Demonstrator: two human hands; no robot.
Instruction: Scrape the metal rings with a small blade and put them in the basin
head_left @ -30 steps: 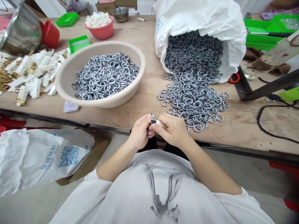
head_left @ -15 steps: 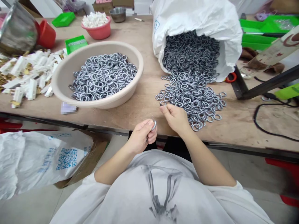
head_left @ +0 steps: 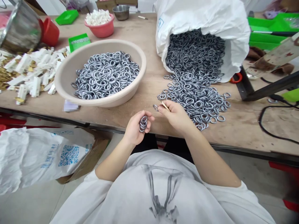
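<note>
My left hand (head_left: 136, 127) is cupped near the table's front edge, its fingers curled around several grey rings (head_left: 143, 123) in the palm. To its right, my right hand (head_left: 174, 115) pinches a single grey ring (head_left: 155, 107) at its fingertips. A thin, pale stick-like tool (head_left: 165, 106) with a dark tip also sits in that hand; its exact kind cannot be made out. Just behind the right hand spreads a loose pile of grey rings (head_left: 198, 98). It spills from a large white sack (head_left: 161, 40) lying on its side. A beige basin (head_left: 142, 67) heaped with similar rings stands to the left.
White and brass-coloured parts (head_left: 35, 70) lie heaped at the left beside a steel bowl (head_left: 25, 28). A red bowl (head_left: 101, 30) of white pieces and green trays (head_left: 79, 42) stand farther back. At the right are a dark metal frame (head_left: 247, 90) and a black cable (head_left: 261, 119).
My left hand has turned and loosened, showing the rings in its palm. My right hand has turned, bringing the ring and thin tool into sight. The whole view has shifted slightly.
</note>
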